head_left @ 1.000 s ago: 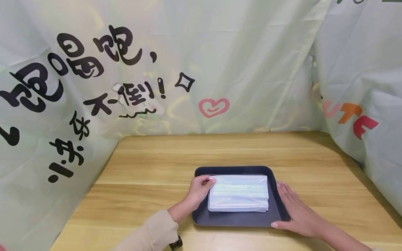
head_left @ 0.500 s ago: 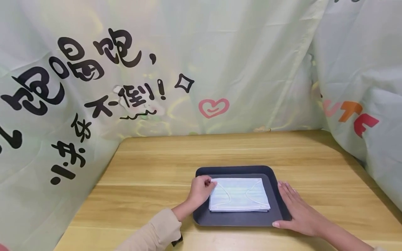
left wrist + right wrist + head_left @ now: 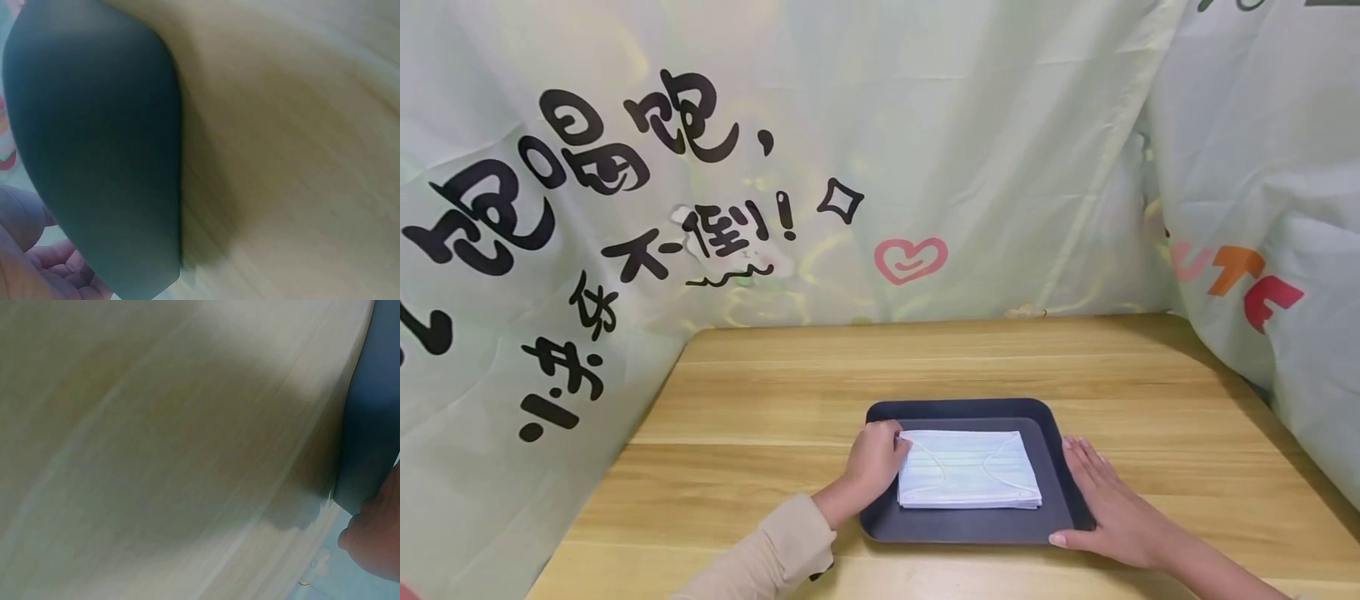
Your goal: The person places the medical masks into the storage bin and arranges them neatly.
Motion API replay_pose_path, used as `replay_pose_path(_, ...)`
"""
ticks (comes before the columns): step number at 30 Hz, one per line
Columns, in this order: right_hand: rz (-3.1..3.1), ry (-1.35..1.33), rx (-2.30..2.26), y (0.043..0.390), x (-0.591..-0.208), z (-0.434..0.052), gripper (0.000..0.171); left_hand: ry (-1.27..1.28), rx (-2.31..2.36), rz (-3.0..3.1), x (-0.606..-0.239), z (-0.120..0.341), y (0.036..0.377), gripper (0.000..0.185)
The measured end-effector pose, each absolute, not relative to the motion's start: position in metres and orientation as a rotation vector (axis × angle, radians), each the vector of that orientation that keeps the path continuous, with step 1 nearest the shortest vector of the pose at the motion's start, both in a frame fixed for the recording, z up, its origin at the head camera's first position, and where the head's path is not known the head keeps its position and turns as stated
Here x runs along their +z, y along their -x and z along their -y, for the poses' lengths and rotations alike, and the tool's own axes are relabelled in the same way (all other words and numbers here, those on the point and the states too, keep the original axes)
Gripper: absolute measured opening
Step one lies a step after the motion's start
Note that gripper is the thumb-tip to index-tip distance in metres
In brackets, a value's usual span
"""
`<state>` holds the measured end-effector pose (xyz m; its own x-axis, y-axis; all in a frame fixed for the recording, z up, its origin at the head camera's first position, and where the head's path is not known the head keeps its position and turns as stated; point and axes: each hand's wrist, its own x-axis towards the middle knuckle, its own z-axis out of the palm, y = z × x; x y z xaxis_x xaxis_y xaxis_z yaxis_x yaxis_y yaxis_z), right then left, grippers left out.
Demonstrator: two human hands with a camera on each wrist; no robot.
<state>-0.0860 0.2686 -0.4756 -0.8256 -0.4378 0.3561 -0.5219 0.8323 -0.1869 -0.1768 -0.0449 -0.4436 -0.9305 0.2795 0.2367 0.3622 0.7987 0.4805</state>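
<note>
A stack of pale blue face masks (image 3: pixel 966 475) lies flat in a dark grey tray (image 3: pixel 970 527), with white ear loops showing on the top one. My left hand (image 3: pixel 872 460) reaches over the tray's left rim and grips the stack's far left corner with thumb and curled fingers; its fingertips are partly hidden. Against the tray's right wall rests my right hand (image 3: pixel 1116 508), fingers straight along the outside and thumb at the near right corner. In the left wrist view, the curled fingers (image 3: pixel 62 269) show past the tray's outer wall (image 3: pixel 100 137).
The tray stands on a wood-grain table (image 3: pixel 760 400), nearer its front edge. A pale printed curtain (image 3: pixel 1000 150) with black lettering and a pink heart hangs behind and along both sides.
The stack's far edge has shifted slightly toward me, and the top mask lies at a changed angle. My left hand has dropped a little at the corner. My right hand stays at the tray.
</note>
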Motion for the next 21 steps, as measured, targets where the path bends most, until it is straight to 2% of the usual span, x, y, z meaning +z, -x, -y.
replay_pose_path(9,2.705,-0.759,0.408,0.091,-0.476,-0.267,0.115,0.499,-0.704,2.876,-0.438,0.050,0.172,0.026)
replay_pose_path(18,2.791,-0.729,0.485,0.092,-0.471,-0.266,0.115,0.666,-0.711,2.642,-0.431,0.073,0.168,0.021)
replay_pose_path(21,2.839,-0.706,0.530,0.094,-0.466,-0.268,0.113,0.709,-0.709,2.583,-0.433,0.085,0.167,0.025)
